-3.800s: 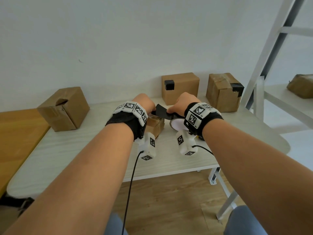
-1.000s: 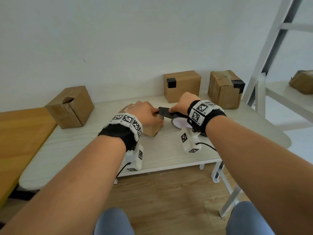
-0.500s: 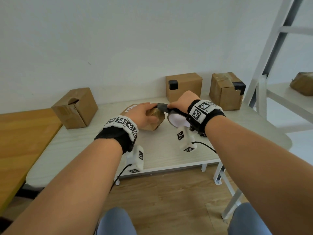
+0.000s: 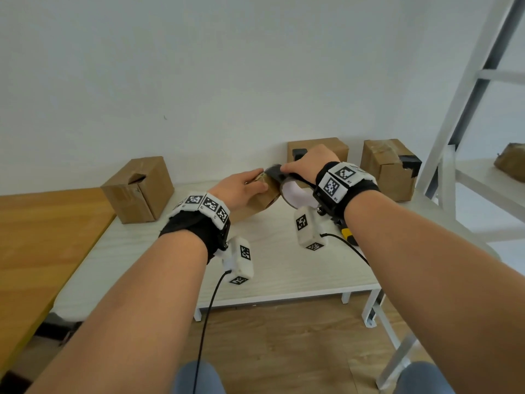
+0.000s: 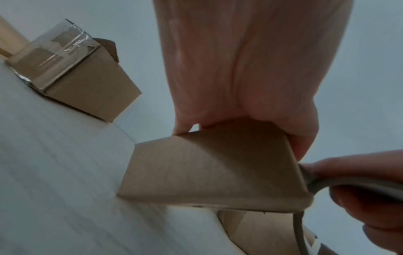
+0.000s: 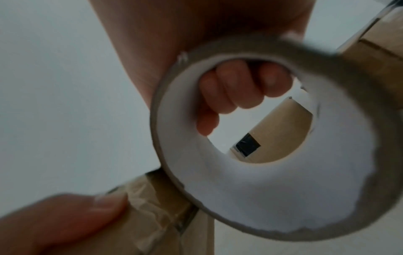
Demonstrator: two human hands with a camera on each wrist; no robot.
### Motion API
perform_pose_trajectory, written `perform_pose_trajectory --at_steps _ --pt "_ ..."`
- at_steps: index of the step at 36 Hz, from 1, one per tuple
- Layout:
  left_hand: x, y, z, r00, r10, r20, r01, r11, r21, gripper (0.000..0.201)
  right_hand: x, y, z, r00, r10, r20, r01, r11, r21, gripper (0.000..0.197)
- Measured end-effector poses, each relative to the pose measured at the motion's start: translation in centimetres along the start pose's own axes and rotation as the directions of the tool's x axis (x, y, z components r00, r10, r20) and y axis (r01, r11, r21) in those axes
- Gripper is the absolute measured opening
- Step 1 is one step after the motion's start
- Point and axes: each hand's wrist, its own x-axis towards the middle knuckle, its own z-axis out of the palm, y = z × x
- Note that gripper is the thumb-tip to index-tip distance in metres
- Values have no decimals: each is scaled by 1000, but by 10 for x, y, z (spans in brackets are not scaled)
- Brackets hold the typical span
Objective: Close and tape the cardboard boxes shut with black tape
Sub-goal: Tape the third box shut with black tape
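Note:
A small cardboard box [image 4: 260,201] stands tilted on one edge at the middle of the white table [image 4: 284,268]. My left hand [image 4: 254,182] grips its top, fingers over the far side and thumb on the near face [image 5: 213,172]. My right hand [image 4: 295,169] holds the black tape roll [image 4: 295,194] right beside the box, with fingers [image 6: 240,89] curled through the white core [image 6: 283,189]. A black tape strip [image 4: 274,172] runs from the roll onto the box's upper right corner [image 5: 348,184]. The box top is hidden under both hands.
A dented box [image 4: 139,189] stands at the back left. Two boxes bearing black tape [image 4: 338,149] [image 4: 389,169] stand against the wall. A yellow-handled tool [image 4: 348,237] lies under my right wrist. A white ladder frame [image 4: 460,109] and a shelf rise at the right, a wooden table [image 4: 42,237] at the left.
The small box lay flat a second ago; now my left hand has tipped it up on one edge. The roll and right hand rose with it, and the tape bends over the corner.

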Motion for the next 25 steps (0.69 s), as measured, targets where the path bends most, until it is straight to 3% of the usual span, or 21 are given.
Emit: perform_pose_trajectory --at_steps 14,20,25 --pt "-1 7 1 1000 16 26 -16 1000 -14 44 -7 -2 8 999 -33 23 36 982 -185 32" --pt "-2 11 1 1000 28 8 -27 999 -31 40 -7 -1 7 998 -55 10 55 981 -187 37" --pt "-4 13 -1 1000 20 12 -20 998 -66 32 -4 -5 -2 996 -89 -13 85 975 -203 52"
